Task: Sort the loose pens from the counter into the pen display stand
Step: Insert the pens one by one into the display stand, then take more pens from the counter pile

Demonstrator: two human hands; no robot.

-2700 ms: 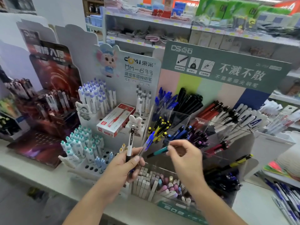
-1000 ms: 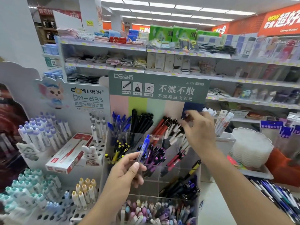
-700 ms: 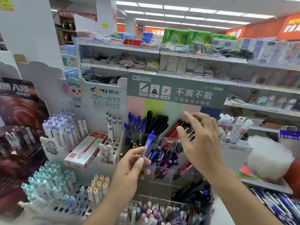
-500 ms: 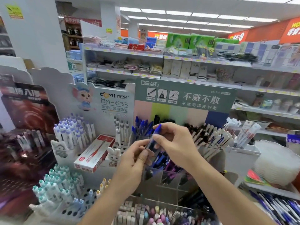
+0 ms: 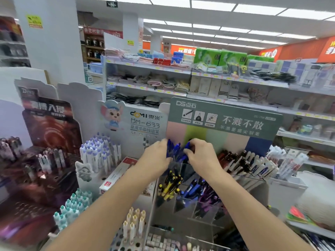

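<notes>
Nearest me, cream-capped pens (image 5: 134, 221) are standing in a perforated tray, and yellow-tipped pens (image 5: 169, 185) are filling a clear compartment just below my wrists. Farther up, my left hand (image 5: 155, 161) and right hand (image 5: 201, 156) are closing in on the blue pens (image 5: 175, 153) at the far left top slot of the pen display stand (image 5: 204, 212). My right fingers are pinching 1 blue pen; my left fingers are curling round the bunch. It should be light, stiff and slick, so I am gripping the barrel. Crowded neighbours are blocking the slot.
</notes>
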